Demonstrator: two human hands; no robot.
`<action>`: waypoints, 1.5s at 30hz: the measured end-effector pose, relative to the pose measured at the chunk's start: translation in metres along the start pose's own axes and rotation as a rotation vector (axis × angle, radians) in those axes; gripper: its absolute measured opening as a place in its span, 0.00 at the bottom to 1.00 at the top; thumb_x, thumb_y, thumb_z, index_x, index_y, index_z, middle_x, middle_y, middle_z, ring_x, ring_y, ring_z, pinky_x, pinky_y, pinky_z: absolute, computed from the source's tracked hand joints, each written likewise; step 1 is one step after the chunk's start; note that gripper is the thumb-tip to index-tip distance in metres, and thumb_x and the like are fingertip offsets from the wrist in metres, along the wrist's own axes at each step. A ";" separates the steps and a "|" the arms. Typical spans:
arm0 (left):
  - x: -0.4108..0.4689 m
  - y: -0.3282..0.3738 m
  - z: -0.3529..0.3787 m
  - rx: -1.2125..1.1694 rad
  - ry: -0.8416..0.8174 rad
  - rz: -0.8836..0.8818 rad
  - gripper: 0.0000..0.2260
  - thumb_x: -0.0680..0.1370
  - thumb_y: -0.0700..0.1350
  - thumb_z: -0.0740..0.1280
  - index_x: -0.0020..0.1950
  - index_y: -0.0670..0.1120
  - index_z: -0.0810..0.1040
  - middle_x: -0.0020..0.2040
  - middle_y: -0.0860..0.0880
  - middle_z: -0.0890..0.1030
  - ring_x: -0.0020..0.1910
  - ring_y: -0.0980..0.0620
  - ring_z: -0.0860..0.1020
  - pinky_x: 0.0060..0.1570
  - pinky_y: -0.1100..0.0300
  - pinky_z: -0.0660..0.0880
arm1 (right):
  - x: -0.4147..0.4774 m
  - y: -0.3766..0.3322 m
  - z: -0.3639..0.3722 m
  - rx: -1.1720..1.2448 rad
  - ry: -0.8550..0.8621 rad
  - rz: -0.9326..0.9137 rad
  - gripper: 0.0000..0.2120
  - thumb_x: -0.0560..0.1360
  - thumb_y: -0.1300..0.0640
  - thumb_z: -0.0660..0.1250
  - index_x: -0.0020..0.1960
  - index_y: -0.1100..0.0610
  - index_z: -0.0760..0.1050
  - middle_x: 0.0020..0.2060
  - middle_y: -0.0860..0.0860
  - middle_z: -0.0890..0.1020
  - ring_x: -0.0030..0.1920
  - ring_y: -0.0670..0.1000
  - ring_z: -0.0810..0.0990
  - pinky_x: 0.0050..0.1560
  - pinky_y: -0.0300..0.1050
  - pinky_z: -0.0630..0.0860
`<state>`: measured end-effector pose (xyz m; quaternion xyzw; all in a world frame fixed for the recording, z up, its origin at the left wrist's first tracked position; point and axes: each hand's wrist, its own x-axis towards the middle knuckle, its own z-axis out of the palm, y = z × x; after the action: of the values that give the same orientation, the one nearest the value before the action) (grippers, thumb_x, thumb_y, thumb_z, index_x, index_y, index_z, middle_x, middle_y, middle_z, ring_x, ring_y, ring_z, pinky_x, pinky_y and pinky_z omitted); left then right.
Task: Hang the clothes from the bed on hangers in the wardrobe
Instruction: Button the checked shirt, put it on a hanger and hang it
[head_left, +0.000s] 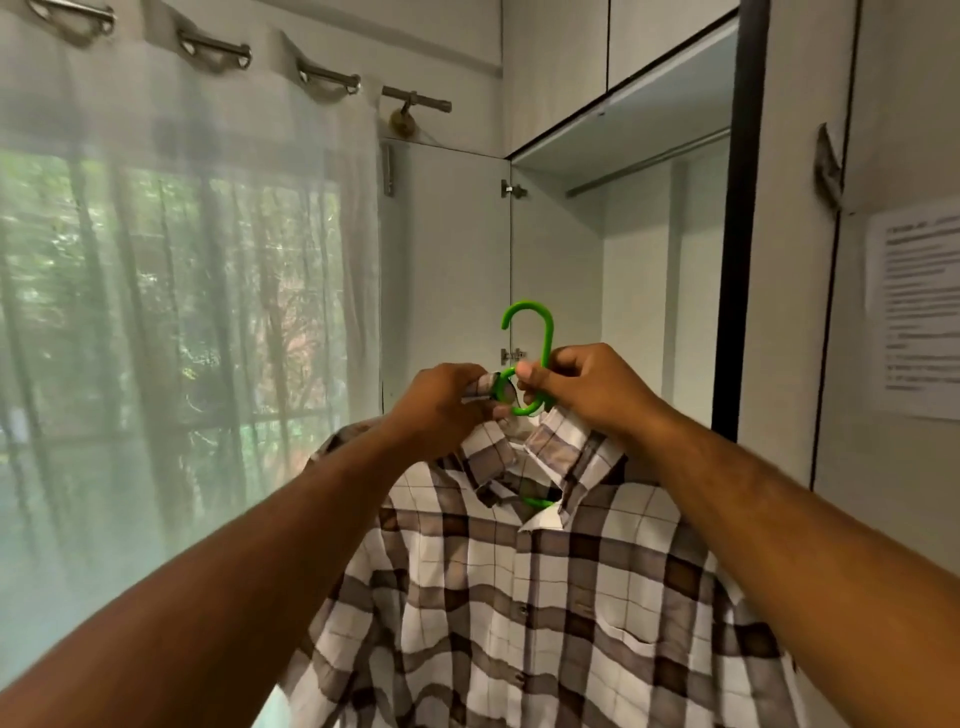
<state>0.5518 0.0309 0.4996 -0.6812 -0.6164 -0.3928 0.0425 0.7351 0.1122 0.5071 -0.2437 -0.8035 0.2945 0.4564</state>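
A brown-and-white checked shirt (545, 597) hangs on a green plastic hanger (540, 338), held up in front of me. My right hand (587, 387) grips the hanger just under its hook. My left hand (447, 400) pinches the shirt's collar beside the hanger neck. The hook points up, free of any rail. Behind it the wardrobe (649, 234) stands open, with its metal rail (644, 163) bare near the top. Most of the hanger is hidden inside the shirt.
The wardrobe's open left door (447, 260) stands beside a curtained window (182, 286). A dark door edge (737, 234) frames the opening on the right, with a closed door carrying a taped paper notice (914, 312). Upper cabinets (623, 41) sit above.
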 end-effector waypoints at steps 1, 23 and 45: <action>0.001 -0.003 -0.001 0.003 -0.005 0.002 0.08 0.77 0.49 0.73 0.43 0.49 0.77 0.38 0.51 0.78 0.37 0.53 0.74 0.36 0.59 0.69 | 0.002 0.000 0.001 -0.005 -0.005 0.002 0.14 0.75 0.45 0.73 0.48 0.55 0.86 0.42 0.53 0.88 0.50 0.59 0.86 0.59 0.63 0.79; 0.195 -0.176 0.016 -0.148 0.181 0.148 0.10 0.77 0.52 0.72 0.52 0.47 0.81 0.43 0.49 0.82 0.45 0.48 0.79 0.40 0.58 0.72 | 0.167 0.053 0.043 -0.653 0.035 0.223 0.30 0.71 0.33 0.72 0.60 0.57 0.81 0.53 0.53 0.84 0.48 0.52 0.81 0.46 0.47 0.77; 0.555 -0.192 0.184 -0.064 0.484 0.434 0.05 0.81 0.52 0.64 0.50 0.54 0.69 0.48 0.49 0.77 0.45 0.47 0.74 0.47 0.46 0.74 | 0.336 0.212 -0.133 -0.834 0.314 0.285 0.18 0.75 0.42 0.73 0.42 0.58 0.84 0.36 0.55 0.83 0.35 0.47 0.78 0.39 0.44 0.74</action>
<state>0.4352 0.6230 0.6175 -0.6846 -0.4161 -0.5441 0.2494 0.7212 0.5176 0.6124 -0.5560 -0.7328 -0.0341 0.3906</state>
